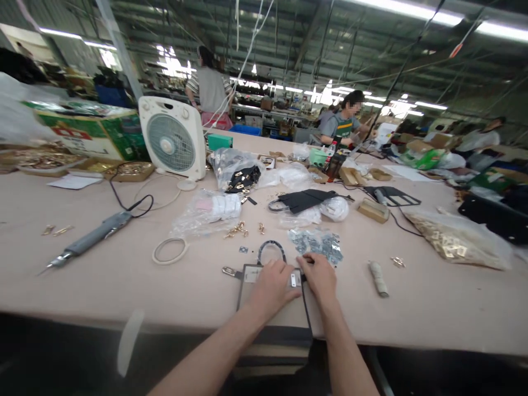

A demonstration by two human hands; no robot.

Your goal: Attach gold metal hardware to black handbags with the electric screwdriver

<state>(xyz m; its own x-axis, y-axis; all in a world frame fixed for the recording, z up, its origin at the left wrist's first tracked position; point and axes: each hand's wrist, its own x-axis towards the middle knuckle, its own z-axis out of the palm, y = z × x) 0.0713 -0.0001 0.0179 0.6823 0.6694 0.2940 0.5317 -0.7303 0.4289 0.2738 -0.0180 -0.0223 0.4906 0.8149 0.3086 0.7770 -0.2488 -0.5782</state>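
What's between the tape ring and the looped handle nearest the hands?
Head view: a small grey plate and a dark speck lie between the tape ring and handle.

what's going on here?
A person is working at a table on what looks like a bag piece with a round handle at its far end. The left hand rests on the piece beside a small metal plate; the right hand is at its right edge, fingers bent. Whether it grips anything is unclear. A power screwdriver lies off to the left, a tape roll nearer the bag piece.
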